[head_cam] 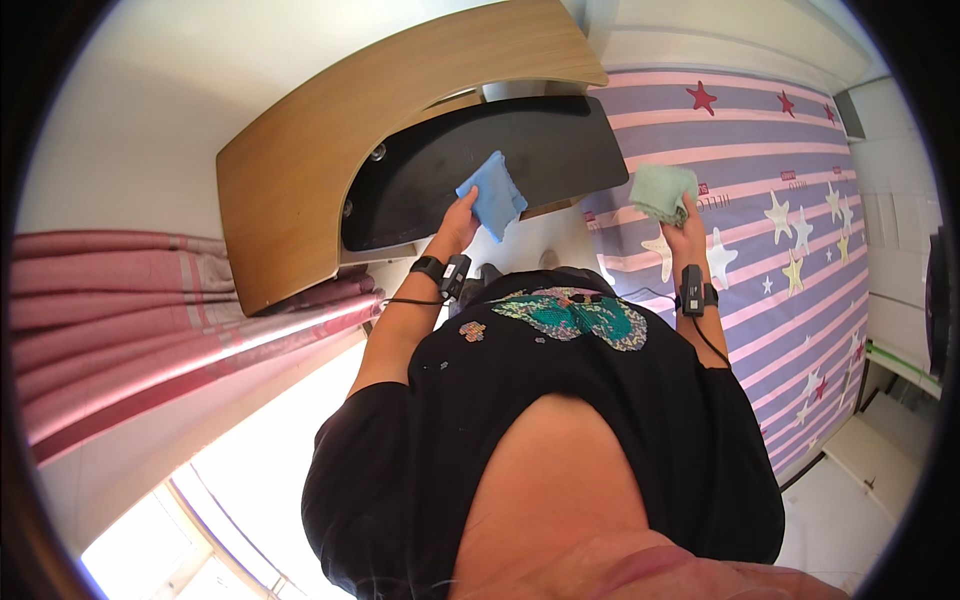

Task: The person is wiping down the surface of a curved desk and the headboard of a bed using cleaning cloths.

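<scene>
My left hand point(459, 223) grips a folded blue cloth point(495, 196) by its near left edge. The cloth is in front of the black tabletop point(555, 142) in the view; whether it touches that surface I cannot tell. Farther right, my right hand point(685, 232) holds a folded pale green cloth point(664, 190) from below, over the side of the striped bedspread point(795, 157). Some blur softens the green cloth's outline. Both wrists wear a black strap with a small box and a cable.
A curved wooden desktop point(285, 165) wraps around the black tabletop's far and left sides. Pink curtains point(112, 292) hang at the left beside a bright window point(255, 465). Starfish-patterned bedding spreads along the right. Pale floor point(559, 232) shows between desk and bed.
</scene>
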`<state>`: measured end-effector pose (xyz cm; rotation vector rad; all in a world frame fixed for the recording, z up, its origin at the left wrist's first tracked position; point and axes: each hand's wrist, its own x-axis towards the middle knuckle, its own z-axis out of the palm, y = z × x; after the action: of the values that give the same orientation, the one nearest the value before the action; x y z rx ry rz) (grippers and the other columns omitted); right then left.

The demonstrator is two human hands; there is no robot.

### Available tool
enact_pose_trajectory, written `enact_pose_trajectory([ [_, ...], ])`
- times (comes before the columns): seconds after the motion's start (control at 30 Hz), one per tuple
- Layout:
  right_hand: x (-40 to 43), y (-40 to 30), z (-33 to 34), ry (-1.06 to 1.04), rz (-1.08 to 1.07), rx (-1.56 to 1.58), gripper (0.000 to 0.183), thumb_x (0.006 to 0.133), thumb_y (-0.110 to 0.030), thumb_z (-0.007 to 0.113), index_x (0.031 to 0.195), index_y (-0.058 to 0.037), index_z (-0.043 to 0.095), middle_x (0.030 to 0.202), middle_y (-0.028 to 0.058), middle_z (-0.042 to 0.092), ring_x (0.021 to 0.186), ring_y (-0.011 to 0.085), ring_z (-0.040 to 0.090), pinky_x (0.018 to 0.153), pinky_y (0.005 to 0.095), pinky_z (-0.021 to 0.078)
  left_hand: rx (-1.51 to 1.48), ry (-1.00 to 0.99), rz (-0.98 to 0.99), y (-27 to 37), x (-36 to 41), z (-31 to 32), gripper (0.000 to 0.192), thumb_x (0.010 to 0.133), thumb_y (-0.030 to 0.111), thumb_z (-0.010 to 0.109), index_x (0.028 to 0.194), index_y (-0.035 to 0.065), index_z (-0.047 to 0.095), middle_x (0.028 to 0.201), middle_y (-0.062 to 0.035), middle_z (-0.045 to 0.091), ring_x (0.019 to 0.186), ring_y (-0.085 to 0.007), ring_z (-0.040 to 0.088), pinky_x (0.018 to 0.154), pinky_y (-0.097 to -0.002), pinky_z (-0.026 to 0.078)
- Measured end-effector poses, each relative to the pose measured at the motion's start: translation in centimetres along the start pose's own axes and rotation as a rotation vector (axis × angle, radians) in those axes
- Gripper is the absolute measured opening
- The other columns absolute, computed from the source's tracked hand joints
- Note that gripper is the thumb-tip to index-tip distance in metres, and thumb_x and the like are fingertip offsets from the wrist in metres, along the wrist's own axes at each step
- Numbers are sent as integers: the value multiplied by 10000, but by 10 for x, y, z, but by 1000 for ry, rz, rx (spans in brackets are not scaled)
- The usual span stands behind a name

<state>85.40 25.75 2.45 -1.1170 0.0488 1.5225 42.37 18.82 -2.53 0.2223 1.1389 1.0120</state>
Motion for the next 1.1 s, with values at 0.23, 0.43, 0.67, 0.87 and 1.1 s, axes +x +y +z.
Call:
enact_pose_trajectory([
  [0.23, -14, 51, 100, -207, 260, -25, 342, 926, -185, 508, 1240, -53, 485, 1233, 119, 558, 1158, 302, 517, 996, 491, 392, -463, 141, 143, 31, -71, -37, 439, 943, 300, 515, 1280, 29, 438, 1275, -117, 518, 1152, -271, 515, 1017, -420, 386],
  [0.43, -35, 98, 148, -373, 268, -24, 371, 913, -140, 518, 1268, -52, 457, 1258, 135, 533, 1166, 316, 508, 1000, 508, 385, -484, 132, 232, 51, -112, -115, 492, 858, 133, 639, 1289, 35, 424, 1270, -124, 517, 1172, -296, 498, 1033, -466, 370],
  [0.67, -36, 89, 145, -415, 47, 93, 433, 829, -82, 560, 1248, -32, 462, 1197, 145, 553, 1141, 311, 516, 987, 496, 399, -445, 366, 257, 71, -119, -199, 539, 866, 115, 617, 1342, 45, 375, 1332, -137, 467, 1212, -318, 463, 1038, -503, 357],
  [0.87, -135, -72, 132, -1208, -400, 515, 91, 801, -156, 595, 871, -111, 631, 806, -16, 631, 746, 115, 584, 793, 292, 449, -445, 458, 214, 110, -113, -242, 520, 880, 140, 602, 1338, 27, 382, 1343, -136, 462, 1215, -315, 462, 1047, -479, 352],
  [1.1, -196, -64, 140, -1205, -487, 467, 202, 902, -142, 454, 1067, -59, 537, 915, 88, 561, 879, 184, 544, 827, 317, 434, -447, 376, 202, 145, -83, -256, 450, 936, 230, 517, 1322, 20, 417, 1337, -137, 474, 1203, -310, 474, 1035, -485, 368],
])
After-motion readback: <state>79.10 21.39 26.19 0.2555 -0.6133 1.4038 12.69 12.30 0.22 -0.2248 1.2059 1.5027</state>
